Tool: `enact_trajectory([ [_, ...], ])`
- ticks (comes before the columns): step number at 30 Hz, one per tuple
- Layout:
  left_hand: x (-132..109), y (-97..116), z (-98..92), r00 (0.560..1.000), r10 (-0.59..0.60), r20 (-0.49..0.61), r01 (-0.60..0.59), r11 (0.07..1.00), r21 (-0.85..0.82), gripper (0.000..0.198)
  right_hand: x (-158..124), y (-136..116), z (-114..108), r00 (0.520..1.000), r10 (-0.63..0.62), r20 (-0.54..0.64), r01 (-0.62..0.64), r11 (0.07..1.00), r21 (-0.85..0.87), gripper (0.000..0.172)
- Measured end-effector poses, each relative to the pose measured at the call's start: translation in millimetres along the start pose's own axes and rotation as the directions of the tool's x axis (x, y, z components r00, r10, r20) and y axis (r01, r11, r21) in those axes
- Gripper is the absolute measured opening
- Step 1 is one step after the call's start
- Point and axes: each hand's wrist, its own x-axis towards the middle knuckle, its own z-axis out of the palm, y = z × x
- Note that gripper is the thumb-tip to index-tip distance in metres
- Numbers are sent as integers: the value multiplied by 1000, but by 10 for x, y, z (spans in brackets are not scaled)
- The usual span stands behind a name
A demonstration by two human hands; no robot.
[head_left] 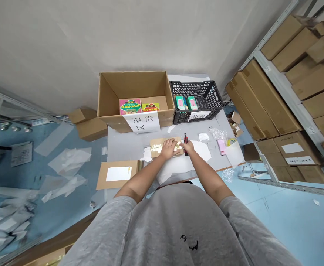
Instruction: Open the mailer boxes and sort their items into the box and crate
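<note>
A small cardboard box [157, 142] with shiny tape along it lies on white paper on the table. My left hand [168, 148] rests on top of this box, fingers spread over the tape. Just right of the box, my right hand [188, 146] is closed around a red and black cutter [186, 139], which points away from me. Whether its blade touches the box is too small to tell. To the left, a flat cardboard box [103, 176] with a white label lies near the table's front edge.
An open carton [110, 120] and a black crate [196, 88] holding small boxes stand at the table's back. Bubble wrap [216, 133] and a tape roll [231, 141] lie right. Shelves with cartons [271, 109] flank the right side. Paper litters the left floor.
</note>
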Motion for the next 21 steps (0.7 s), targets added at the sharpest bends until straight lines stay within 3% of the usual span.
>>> enact_trajectory([
  [10,8,132,29,998,-67,21,66,996,54,57,52,10,21,1000,-22,22,21,1000,18,37],
  [21,111,230,67,995,-95,28,95,995,24,51,-2,-138,-34,999,-41,26,42,999,-18,46],
])
